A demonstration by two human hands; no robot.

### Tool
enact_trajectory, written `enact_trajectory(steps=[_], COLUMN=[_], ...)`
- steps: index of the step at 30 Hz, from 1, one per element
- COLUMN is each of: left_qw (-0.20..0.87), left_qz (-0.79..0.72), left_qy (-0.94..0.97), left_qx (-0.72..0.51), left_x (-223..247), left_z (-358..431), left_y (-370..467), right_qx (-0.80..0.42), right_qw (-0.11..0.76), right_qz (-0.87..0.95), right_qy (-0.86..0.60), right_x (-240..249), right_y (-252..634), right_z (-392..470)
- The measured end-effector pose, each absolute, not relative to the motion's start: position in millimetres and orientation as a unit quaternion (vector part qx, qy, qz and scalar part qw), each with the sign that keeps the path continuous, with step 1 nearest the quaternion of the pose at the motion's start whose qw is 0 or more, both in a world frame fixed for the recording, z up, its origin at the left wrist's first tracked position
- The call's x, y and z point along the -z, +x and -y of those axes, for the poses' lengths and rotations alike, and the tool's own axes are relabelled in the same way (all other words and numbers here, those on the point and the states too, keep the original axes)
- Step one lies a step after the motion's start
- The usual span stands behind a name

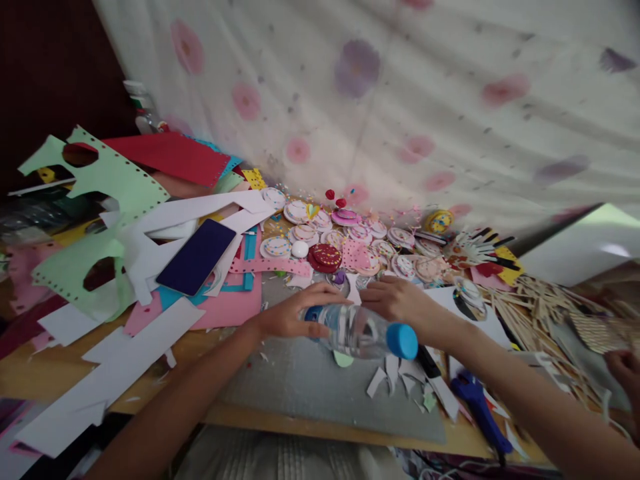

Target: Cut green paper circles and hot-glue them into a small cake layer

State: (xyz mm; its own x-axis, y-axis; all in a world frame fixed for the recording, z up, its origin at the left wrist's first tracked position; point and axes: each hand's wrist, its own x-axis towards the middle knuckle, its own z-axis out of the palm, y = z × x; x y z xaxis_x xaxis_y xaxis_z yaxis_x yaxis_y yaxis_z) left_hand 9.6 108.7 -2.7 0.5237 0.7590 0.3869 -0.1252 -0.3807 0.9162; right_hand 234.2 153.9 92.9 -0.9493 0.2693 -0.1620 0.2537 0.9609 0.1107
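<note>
My left hand (295,312) is wrapped round a see-through plastic water bottle (357,330). The bottle lies sideways above the grey cutting mat (300,393), its blue cap (401,341) pointing right. Just behind it is my right hand (393,303), fingers bent and held together at the near edge of the craft pile. Whatever those fingers hold, if anything, is hidden. Close by are round layered foam pieces with beaded edges, among them a dark red one (325,258), and a small purple piece (340,277). Foam scraps (393,373) lie below the bottle.
A phone (197,257) rests on foam sheets at left, near green foam with cut holes (107,177). At right lie a utility knife (437,380), a blue-handled tool (481,410) and wooden sticks (540,313). Another person's hand (623,367) shows at the right edge.
</note>
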Motion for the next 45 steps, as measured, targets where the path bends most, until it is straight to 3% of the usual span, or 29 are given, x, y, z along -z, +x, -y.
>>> enact_trajectory(steps=[10,15,21,26,39,45], left_qw=[0.367,0.227,0.136,0.078,0.101,0.158], left_qz=[-0.254,-0.358,-0.438,-0.413,-0.366,-0.179], left_qy=[0.84,0.866,0.858,0.887,0.91,0.966], left_qx=[-0.308,-0.264,-0.23,-0.191,-0.168,-0.098], left_x=[7.7,2.3,-5.6,0.1,10.0,-6.8], left_z=[-111.8,-107.4,-100.4,-99.5,-104.2,-101.6], left_y=[33.0,53.5,49.0,40.4,33.4,4.6], right_qx=[-0.032,-0.011,0.022,0.025,0.019,0.018], right_qw=[0.107,0.163,0.183,0.188,0.121,0.088], right_qz=[-0.992,-0.984,-0.978,-0.979,-0.976,-0.969], right_qy=[0.062,0.077,0.093,0.08,0.179,0.231], right_x=[-91.8,-96.7,-89.2,-78.0,-55.5,-49.8], right_y=[240.3,238.7,234.5,212.1,245.1,260.4], right_z=[-168.1,-172.1,-183.3,-175.7,-161.4,-144.9])
